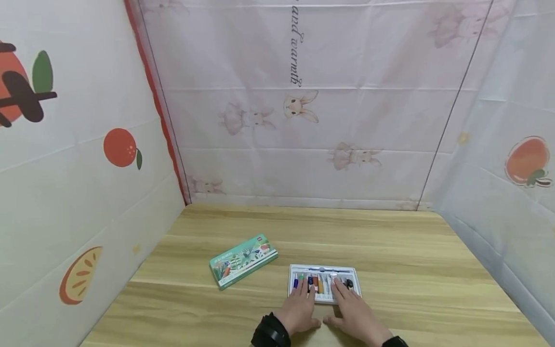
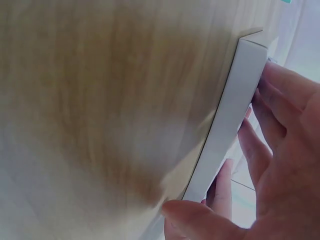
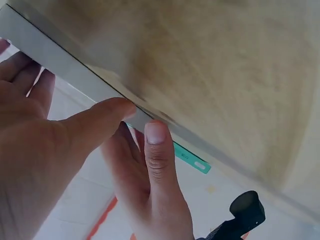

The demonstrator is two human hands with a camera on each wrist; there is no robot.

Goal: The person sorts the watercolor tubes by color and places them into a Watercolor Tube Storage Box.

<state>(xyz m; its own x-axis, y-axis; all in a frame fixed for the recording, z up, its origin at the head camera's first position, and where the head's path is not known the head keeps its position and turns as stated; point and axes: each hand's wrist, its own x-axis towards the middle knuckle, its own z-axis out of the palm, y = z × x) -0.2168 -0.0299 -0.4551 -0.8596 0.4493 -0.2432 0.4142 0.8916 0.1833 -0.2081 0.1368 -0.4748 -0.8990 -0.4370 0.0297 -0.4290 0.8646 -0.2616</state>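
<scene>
A shallow white tray (image 1: 322,302) lies on the table in the head view, holding several small paint tubes (image 1: 320,284) in purple, green, blue, brown, orange, white and black. Along its far side runs a thin dark-blue brush (image 1: 323,270). My left hand (image 1: 298,308) rests over the tray's left half, fingers extended across the tubes. Over the right half, my right hand (image 1: 356,315) lies the same way. Both thumbs point inward near the front edge. The wrist views show the tray's white side wall (image 2: 225,115), with the fingers (image 3: 42,92) reaching over it.
A green box (image 1: 243,261) with a printed picture lies on the wooden table (image 1: 390,241), left of and behind the tray. Printed cloth walls (image 1: 260,159) enclose the table at the back and both sides. Black straps (image 1: 271,331) circle both wrists.
</scene>
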